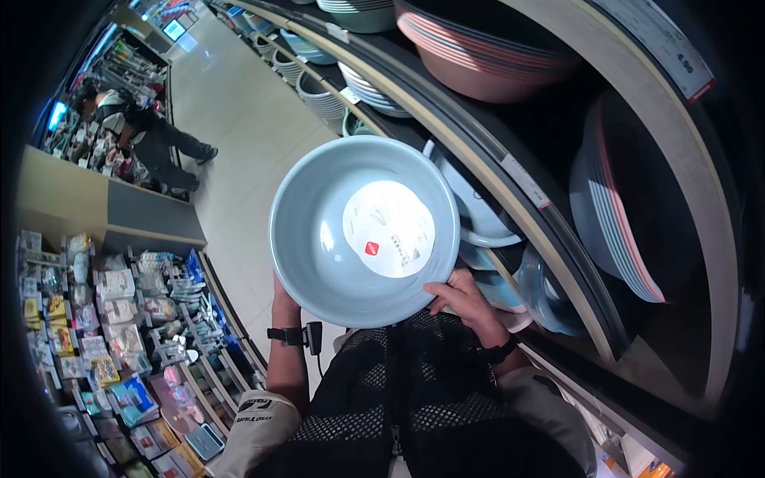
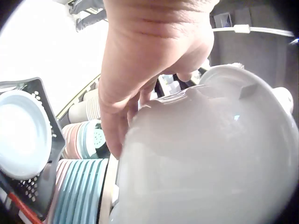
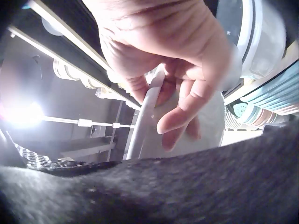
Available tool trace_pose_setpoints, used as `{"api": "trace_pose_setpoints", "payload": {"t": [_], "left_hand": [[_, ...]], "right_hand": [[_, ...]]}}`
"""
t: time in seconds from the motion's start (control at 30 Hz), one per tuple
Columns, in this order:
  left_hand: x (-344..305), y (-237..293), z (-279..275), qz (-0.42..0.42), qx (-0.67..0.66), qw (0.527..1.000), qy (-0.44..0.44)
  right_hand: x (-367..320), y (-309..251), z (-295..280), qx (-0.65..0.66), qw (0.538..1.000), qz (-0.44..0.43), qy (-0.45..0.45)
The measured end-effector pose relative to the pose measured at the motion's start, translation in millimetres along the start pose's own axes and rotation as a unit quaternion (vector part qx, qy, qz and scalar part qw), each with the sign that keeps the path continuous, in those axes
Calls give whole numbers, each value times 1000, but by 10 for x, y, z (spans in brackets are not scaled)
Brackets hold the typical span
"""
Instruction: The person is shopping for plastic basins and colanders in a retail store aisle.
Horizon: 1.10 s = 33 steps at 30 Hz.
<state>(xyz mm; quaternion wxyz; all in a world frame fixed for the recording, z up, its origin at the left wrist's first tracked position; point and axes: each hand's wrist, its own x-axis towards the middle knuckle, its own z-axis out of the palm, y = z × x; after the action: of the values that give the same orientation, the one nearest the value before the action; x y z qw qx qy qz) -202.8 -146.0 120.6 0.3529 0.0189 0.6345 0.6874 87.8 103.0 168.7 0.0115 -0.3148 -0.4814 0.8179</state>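
A round light-blue plastic basin is held up in front of the person's body, its open side toward the head camera. A white label with a small red mark lies on its inner bottom. At the basin's lower left, the left hand grips it, mostly hidden behind the wall. In the left wrist view, that hand's fingers reach down along the outside of the basin. The right hand pinches the lower right rim. The right wrist view shows its thumb and fingers on both sides of the rim.
Shelves at the right carry stacked pink basins, grey-blue basins and a pale basin close beside the held one. Racks of small packaged goods stand at the left. Along the aisle, another person bends toward a display.
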Motion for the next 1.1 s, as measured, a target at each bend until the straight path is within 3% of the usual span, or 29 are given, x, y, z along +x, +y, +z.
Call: {"api": "trace_pose_setpoints", "payload": {"t": [0.07,0.2,0.37,0.63,0.83,1.1], "left_hand": [[-29,149,-102,-19,-224,973,-56],[-303,340,-14,20,-226,974,18],[-573,442,-41,30,-264,964,-21],[-648,38,-458,60,-237,969,-29],[-718,-16,-457,63,-241,967,-58],[-702,-63,-403,55,-275,957,-76]], "right_hand": [[82,36,24,-12,1000,-14,-12],[224,85,42,-36,997,-75,0],[275,91,46,-71,992,-104,8],[258,68,82,-111,984,-139,29],[255,105,105,-59,981,-177,46],[195,-73,199,-32,987,-144,62]]}}
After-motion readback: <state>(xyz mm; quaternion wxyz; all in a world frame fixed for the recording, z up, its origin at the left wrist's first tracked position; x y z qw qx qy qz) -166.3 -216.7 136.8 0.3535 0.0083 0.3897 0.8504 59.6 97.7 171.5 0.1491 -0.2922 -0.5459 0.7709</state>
